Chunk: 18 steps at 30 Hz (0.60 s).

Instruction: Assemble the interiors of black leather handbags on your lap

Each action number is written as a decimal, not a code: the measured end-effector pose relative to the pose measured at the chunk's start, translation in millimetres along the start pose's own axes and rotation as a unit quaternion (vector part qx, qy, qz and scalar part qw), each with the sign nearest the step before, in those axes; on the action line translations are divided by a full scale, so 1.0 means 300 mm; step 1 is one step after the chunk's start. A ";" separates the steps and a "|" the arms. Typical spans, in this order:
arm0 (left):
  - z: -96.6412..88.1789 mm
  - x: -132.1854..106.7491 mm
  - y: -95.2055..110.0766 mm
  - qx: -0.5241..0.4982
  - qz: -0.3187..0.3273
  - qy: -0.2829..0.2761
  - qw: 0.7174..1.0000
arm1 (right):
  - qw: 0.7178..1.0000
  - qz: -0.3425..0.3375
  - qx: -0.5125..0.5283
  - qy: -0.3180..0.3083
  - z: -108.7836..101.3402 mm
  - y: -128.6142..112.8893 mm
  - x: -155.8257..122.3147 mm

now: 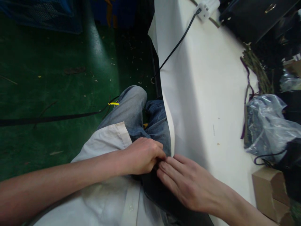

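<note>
Above my lap, both of my hands meet at the edge of a dark black piece (162, 196), smooth-looking, whose kind I cannot make out. My left hand (144, 155) is closed, its thumb and fingers pinched at the piece's upper end. From the other side, my right hand (184, 180) lies over the black piece with fingers bent and pressed together, fingertips touching the left ones. The exact spot between the fingertips is hidden. The black piece runs down to the right under my right hand and wrist.
A white-covered table (199, 94) stands at my right, with a white power strip (208, 9) and black cord (180, 44). Clear plastic bags (268, 125), a bundle of strips (257, 66) and a cardboard box (270, 191) line its far side. Blue crates (44, 15) sit on the green floor (58, 84).
</note>
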<state>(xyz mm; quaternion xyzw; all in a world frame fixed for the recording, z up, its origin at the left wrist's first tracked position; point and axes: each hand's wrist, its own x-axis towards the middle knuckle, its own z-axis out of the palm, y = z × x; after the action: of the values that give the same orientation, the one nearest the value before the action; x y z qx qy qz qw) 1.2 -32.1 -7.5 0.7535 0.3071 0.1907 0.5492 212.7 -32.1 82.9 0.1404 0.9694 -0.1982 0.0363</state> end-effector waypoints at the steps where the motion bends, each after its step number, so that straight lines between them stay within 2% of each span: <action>1: -0.004 0.000 0.001 -0.005 -0.001 -0.001 1.000 | 1.000 -0.009 -0.017 0.005 -0.005 0.001 0.004; 3: -0.019 -0.002 0.004 -0.033 0.000 -0.010 0.999 | 0.999 -0.021 -0.024 0.008 -0.015 0.003 0.015; 5: -0.041 -0.016 0.006 -0.105 0.004 -0.024 0.994 | 1.000 -0.013 0.006 0.006 -0.023 0.006 0.031; 7: -0.065 -0.046 -0.002 -0.206 0.001 -0.042 0.978 | 0.999 0.010 0.053 0.006 -0.023 0.009 0.044; 10: -0.088 -0.118 -0.033 -0.311 -0.043 -0.059 0.948 | 0.991 0.055 0.123 0.005 0.007 0.011 0.044; 12: -0.085 -0.171 -0.060 -0.354 -0.077 -0.070 0.930 | 0.982 0.085 0.166 0.015 0.060 0.008 0.029; 14: -0.064 -0.215 -0.083 -0.387 -0.090 -0.064 0.915 | 0.973 0.116 0.189 0.056 0.137 0.001 0.010; 16: -0.030 -0.244 -0.098 -0.386 -0.095 -0.025 0.917 | 0.967 0.148 0.177 0.110 0.215 -0.013 -0.004; 18: 0.006 -0.257 -0.102 -0.356 -0.093 0.031 0.929 | 0.962 0.181 0.153 0.134 0.270 -0.031 -0.007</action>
<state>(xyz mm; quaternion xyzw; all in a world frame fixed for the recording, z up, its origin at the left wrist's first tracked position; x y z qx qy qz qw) -62.4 -78.7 -33.2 0.4706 0.3048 0.2589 0.7865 213.1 -73.0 12.2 0.3423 0.8818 -0.3141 -0.0811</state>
